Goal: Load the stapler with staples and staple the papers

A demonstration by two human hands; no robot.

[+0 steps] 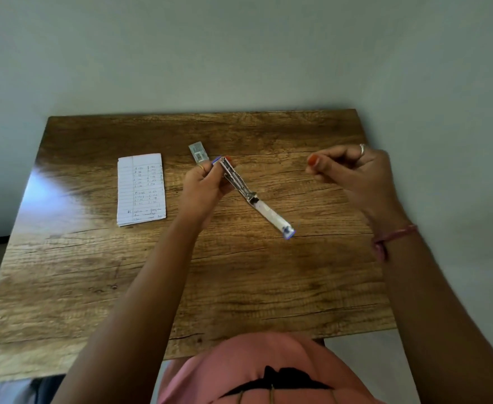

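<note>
The left hand (203,186) grips one end of the stapler (249,193), swung fully open above the counter (239,287), while the right hand (353,173), well apart to its right, is pinched shut, whether on staples I cannot tell. If any strip it holds tilts at the channel, it may jam or scatter, and the far half could swing shut; the staple box (198,153) lies just beyond the left hand, the papers (140,189) to its left.

We hold the open stapler (248,191) up in our left hand (207,188). Our right hand (353,173) is near the stapler, fingers curled. The papers (141,189) lie left of the stapler.
</note>
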